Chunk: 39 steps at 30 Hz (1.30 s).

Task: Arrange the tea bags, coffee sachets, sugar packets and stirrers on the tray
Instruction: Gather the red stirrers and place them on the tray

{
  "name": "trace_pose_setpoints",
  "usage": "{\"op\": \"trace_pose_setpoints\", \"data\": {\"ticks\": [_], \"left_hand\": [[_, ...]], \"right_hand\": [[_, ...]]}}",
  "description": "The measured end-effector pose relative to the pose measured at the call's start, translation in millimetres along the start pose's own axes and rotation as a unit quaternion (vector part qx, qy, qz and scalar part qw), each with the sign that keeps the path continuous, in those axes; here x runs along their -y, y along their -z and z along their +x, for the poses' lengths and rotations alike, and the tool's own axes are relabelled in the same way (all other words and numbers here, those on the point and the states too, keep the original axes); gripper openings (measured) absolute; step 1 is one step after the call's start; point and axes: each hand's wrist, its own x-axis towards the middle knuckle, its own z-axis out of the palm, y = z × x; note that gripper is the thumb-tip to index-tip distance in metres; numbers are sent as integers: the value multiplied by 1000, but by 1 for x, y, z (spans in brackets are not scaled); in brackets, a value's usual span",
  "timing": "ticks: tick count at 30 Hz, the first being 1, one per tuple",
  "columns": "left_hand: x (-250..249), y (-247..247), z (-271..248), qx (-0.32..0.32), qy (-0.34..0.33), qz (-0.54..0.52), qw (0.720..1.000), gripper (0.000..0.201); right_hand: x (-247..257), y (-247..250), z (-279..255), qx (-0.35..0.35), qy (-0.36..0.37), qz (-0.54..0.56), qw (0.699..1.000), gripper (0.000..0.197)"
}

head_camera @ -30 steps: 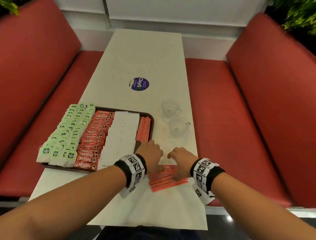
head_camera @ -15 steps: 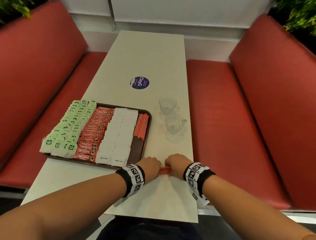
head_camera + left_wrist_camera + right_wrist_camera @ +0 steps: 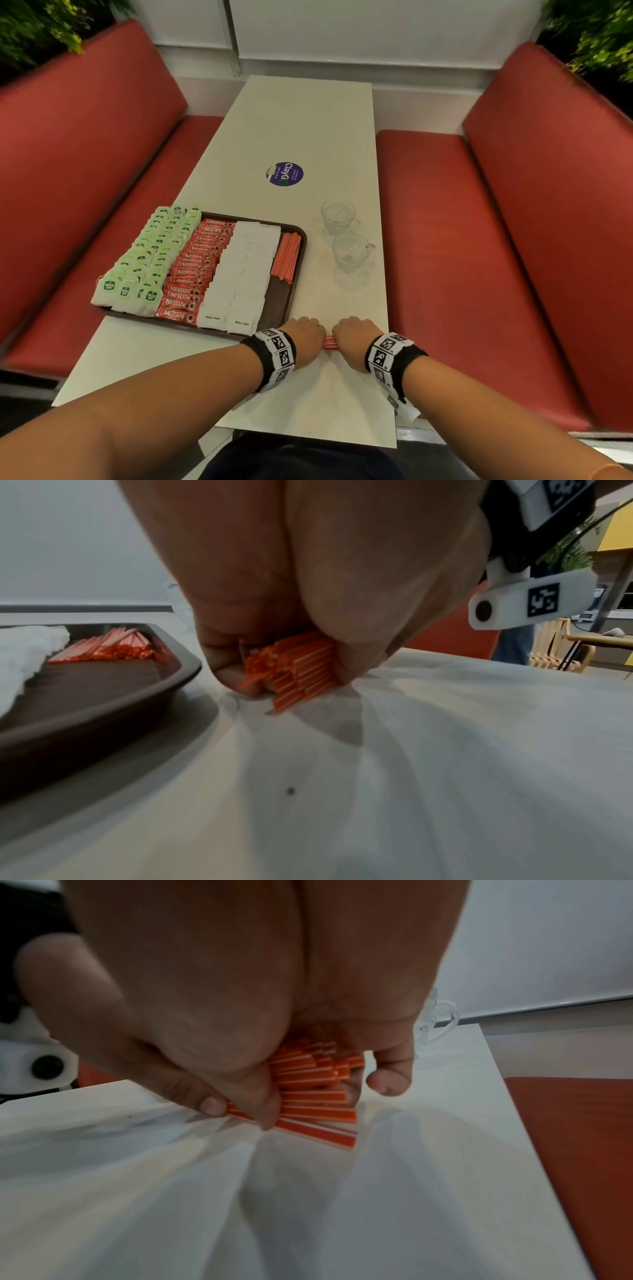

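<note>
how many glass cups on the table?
2. One glass cup stands on the table right of the tray; the second glass cup sits just nearer the person, close beside it. Nothing suggests more hidden.

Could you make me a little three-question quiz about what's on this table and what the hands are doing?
1. True or false: both hands grip one bundle of stirrers on the table.
2. Which row on the tray lies nearest the two glass cups? A tea bags, B coffee sachets, C stirrers.
3. What is printed on the white packets?

Key: 1 true: left hand and right hand hold its ends. 2 C. 3 White Sugar.
</note>
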Motion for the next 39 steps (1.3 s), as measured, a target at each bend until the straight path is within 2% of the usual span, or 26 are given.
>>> {"op": "trace_pose_setpoints", "data": {"ticks": [4, 7, 11, 13, 15, 17, 21, 23, 25, 28, 30, 32, 33, 35, 36, 37, 39], "left_hand": [[-3, 5, 0, 19, -1, -4, 1000, 29], [-1, 14, -2, 18, 0, -59, 998, 27], [12, 35, -8, -10, -8, -105, 994, 21], [22, 44, -11, -42, -19, -98, 994, 26], [32, 53, -14, -68, -30, -78, 994, 35], [40, 61, -19, -86, -29, -64, 994, 39], [50, 74, -25, -126, 7, -54, 991, 38], [50, 78, -27, -138, 17, -47, 989, 40], [48, 83, -28, -148, 18, -55, 987, 43], [53, 84, -31, -191, 22, -108, 975, 46], [60, 83, -35, -236, 41, -176, 955, 45], [69, 83, -39, -284, 73, -265, 919, 46], [74, 82, -40, -305, 84, -324, 892, 47], [85, 79, -41, -342, 92, -448, 821, 50], [89, 78, -41, -354, 94, -494, 789, 50], [91, 78, -41, -360, 95, -525, 765, 51], [90, 81, -38, -367, 93, -562, 735, 57]], "right_hand": [[1, 4, -4, -9, 10, 3, 1000, 26], [-3, 12, -8, -11, 16, 49, 999, 22], [-14, 35, -12, -32, 16, 110, 993, 16], [-18, 50, -14, -54, 21, 149, 987, 14], [-22, 64, -16, -79, 32, 210, 974, 14], [-29, 75, -18, -109, 40, 276, 954, 22], [-38, 86, -16, -146, -12, 404, 903, 36], [-33, 89, -8, -141, -25, 423, 895, 42], [-26, 92, -1, -160, -37, 427, 889, 41], [-21, 100, 6, -195, -52, 472, 858, 37], [-20, 103, 10, -202, -53, 517, 830, 39], [-20, 105, 15, -207, -61, 560, 800, 43], [-20, 106, 19, -209, -68, 584, 781, 44], [-19, 107, 24, -210, -84, 632, 742, 44], [-17, 109, 25, -210, -87, 644, 730, 44], [-15, 110, 27, -212, -86, 650, 725, 44], [-7, 114, 30, -213, -79, 655, 721, 44]]}}
